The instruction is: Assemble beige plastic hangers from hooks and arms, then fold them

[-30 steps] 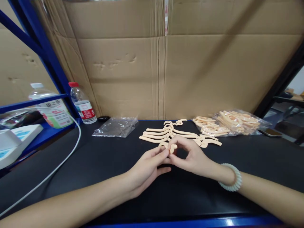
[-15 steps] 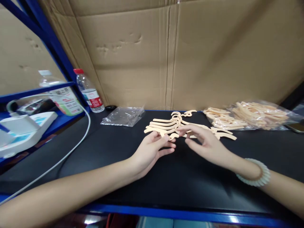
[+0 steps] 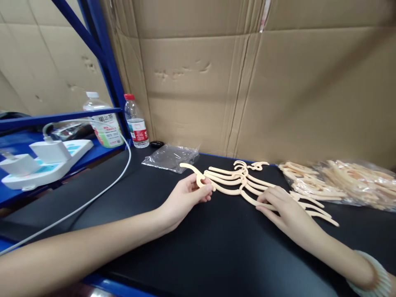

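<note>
Right hand [image 3: 283,209], shifted outward: you are pinching the nearest hanger [image 3: 229,192], left hand [image 3: 185,196] clamping one hooked piece [image 3: 199,177], apparently gathering, next move calling for gentle lifting.

Curved beige hanger pieces [image 3: 228,191], bunched

On the table [image 3: 213,251], hangers [image 3: 243,181] lie right of a bag [image 3: 173,157], left of bagged pieces [image 3: 360,181].

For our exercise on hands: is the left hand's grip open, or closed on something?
Closed: the left hand pinches a curved beige piece, whose long end shows above it.
</note>
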Motion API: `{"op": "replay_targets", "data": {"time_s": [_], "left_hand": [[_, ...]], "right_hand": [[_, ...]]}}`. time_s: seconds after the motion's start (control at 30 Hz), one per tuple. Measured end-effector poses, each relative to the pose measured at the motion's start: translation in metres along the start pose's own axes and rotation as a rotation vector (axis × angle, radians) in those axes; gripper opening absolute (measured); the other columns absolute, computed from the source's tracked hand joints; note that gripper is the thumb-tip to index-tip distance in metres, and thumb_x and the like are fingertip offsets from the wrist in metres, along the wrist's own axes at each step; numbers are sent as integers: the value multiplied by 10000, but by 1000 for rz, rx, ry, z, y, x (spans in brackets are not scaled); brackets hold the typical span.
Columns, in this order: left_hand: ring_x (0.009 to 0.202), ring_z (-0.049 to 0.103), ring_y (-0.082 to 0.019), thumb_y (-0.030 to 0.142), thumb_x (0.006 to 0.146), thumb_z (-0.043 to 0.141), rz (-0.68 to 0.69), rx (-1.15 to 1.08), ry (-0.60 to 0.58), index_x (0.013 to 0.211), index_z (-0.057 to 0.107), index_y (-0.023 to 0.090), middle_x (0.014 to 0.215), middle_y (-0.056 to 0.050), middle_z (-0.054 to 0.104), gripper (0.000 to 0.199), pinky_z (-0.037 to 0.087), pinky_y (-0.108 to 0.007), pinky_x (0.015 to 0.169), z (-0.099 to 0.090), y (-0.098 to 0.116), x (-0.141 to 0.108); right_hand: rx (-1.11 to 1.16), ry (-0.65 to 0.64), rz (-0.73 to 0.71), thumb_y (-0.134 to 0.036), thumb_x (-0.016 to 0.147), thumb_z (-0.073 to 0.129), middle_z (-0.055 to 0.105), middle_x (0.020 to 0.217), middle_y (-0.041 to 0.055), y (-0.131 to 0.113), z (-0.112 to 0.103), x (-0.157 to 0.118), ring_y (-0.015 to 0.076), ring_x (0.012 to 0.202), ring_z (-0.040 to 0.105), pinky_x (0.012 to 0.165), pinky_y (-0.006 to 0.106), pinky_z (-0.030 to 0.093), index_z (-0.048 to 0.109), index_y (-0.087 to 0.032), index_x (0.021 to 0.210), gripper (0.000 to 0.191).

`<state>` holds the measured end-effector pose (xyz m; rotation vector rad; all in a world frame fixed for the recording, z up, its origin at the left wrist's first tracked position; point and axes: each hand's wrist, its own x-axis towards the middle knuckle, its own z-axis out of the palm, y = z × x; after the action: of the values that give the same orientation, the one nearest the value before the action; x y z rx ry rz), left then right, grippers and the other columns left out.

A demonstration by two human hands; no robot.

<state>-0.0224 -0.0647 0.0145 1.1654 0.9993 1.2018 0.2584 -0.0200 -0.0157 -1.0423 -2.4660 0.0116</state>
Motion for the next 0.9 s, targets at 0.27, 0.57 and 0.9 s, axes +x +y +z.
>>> {"op": "replay_targets", "data": {"time_s": [0.27, 0.57, 0.9], "left_hand": [[679, 451, -65, 209, 805, 721, -37, -125, -2, 810, 564, 159, 739, 45, 503, 165, 401, -205, 691, -2, 4, -7], [724, 460, -90, 251, 785, 753, 34, -215, -10, 797, 622, 158, 757, 15, 508, 161, 414, -214, 712, -6, 6, -2], [898, 584, -151, 193, 891, 621, -68, -308, -169, 827, 596, 175, 1185, -44, 562, 71, 513, -321, 810, -3, 12, -5]], "right_hand": [[168, 124, 114, -421, 929, 517, 652, 747, 5, 4, -15, -12, 155, 643, 656, 569, 237, 532, 568, -230, 863, 208], [9, 371, 26, -433, 929, 512, 705, 969, 62, 6, -26, -12, 211, 857, 691, 763, 312, 558, 635, -226, 1003, 252], [-96, 494, -73, -345, 934, 519, 695, 770, 21, -8, -35, -15, 148, 642, 669, 635, 243, 532, 604, -209, 914, 162]]}}
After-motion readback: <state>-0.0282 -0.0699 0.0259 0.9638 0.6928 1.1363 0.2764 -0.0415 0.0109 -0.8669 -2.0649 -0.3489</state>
